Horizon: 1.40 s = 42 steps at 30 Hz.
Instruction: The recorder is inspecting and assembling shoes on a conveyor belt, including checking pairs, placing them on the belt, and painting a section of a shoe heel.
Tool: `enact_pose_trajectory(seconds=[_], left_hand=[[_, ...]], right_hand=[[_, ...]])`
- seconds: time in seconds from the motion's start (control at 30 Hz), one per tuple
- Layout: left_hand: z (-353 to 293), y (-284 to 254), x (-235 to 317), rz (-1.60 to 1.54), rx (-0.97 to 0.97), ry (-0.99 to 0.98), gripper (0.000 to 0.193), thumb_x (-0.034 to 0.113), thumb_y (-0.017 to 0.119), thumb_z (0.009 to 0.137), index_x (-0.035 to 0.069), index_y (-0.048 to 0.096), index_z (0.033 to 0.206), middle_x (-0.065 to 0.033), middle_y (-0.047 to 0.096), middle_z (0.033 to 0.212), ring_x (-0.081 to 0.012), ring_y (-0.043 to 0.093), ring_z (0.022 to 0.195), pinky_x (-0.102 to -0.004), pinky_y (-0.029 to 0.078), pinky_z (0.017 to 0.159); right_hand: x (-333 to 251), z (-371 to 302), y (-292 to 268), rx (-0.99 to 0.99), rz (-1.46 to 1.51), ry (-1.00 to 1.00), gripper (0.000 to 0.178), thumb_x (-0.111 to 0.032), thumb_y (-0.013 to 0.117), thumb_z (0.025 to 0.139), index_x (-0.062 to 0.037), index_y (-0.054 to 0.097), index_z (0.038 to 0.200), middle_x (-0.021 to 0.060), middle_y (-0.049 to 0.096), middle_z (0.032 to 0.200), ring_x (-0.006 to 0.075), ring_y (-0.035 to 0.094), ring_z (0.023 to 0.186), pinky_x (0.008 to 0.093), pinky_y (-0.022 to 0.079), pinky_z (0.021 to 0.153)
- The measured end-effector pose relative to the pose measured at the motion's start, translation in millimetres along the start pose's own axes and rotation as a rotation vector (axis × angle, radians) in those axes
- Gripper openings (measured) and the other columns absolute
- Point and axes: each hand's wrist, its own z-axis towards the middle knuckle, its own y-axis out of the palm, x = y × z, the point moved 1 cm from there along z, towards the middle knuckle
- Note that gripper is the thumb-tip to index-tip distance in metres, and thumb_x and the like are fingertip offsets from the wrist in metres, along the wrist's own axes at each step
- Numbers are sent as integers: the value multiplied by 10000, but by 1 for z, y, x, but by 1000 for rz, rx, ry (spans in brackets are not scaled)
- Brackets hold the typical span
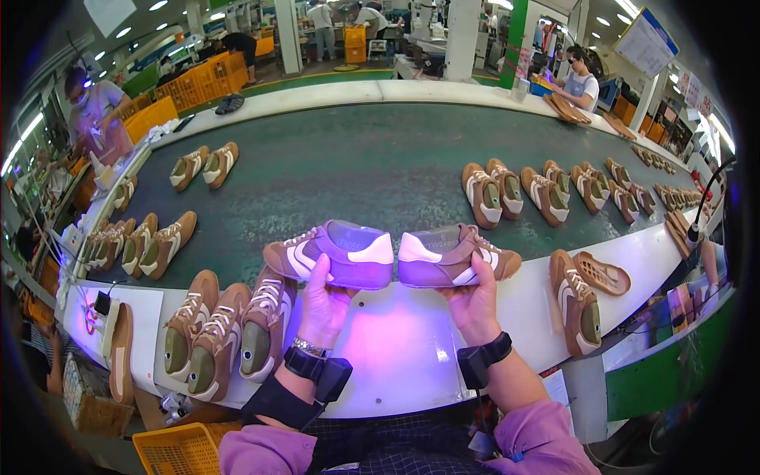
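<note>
Over the white ledge, a brown sneaker upper (297, 255) with white laces, side stripe and heel patch is in my left hand (323, 309). My right hand (475, 305) grips a matching sneaker upper (499, 260). Both uppers sit on dark lasts, heels facing each other a small gap apart, toes pointing outward. Each thumb presses the near side; the other fingers are mostly hidden beneath. Purple light falls on the heels and on the ledge (400, 348) below. Three brown sneakers (220, 336) stand near my left hand, another (576, 305) to the right.
A green belt (348, 158) stretches beyond the ledge, with sneaker pairs (204, 165) at left and several more (546, 194) at right. Loose soles (602, 273) lie at right, another (121, 352) at left. A yellow crate (178, 451) stands below. Co-workers (582, 79) are around the belt.
</note>
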Motion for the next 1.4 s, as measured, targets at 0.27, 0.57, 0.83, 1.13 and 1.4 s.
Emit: enact_pose_trajectory(seconds=[0.27, 0.57, 0.83, 1.13, 1.4], left_hand=[[-1, 5, 0, 21, 0, 14, 467, 288, 612, 890, 69, 446, 1268, -82, 550, 1203, -213, 557, 1096, -389, 506, 913], [0, 4, -1, 2, -3, 12, 409, 279, 619, 890, 51, 491, 1204, -76, 564, 1159, -209, 573, 1060, -397, 505, 915], [2, 2, -1, -2, -10, 6, 407, 282, 598, 903, 47, 483, 1216, -75, 560, 1164, -202, 566, 1070, -385, 490, 931], [-4, 3, 1, 74, -10, 14, 373, 279, 574, 915, 57, 489, 1203, -62, 570, 1139, -185, 583, 1026, -358, 512, 874], [-16, 11, 8, 227, -14, 100, 309, 247, 579, 912, 76, 515, 1162, -30, 602, 1034, -137, 612, 908, -307, 531, 779]], right_hand=[[2, -3, 10, 11, 50, -14, 469, -367, 552, 882, -45, 496, 1218, 115, 604, 1131, 250, 620, 984, 416, 542, 820], [5, -4, 8, 31, 54, -5, 460, -366, 548, 883, -51, 504, 1215, 112, 607, 1131, 243, 622, 981, 410, 544, 809], [7, -4, 9, 1, 41, -9, 454, -369, 543, 887, -58, 502, 1215, 108, 604, 1131, 234, 615, 996, 405, 545, 804], [8, -6, 2, -35, 34, -13, 470, -362, 539, 890, -59, 471, 1243, 106, 573, 1181, 232, 582, 1061, 410, 504, 892], [3, -9, 6, -57, -99, -95, 511, -370, 576, 861, -97, 456, 1277, 71, 566, 1202, 222, 567, 1091, 429, 488, 907]])
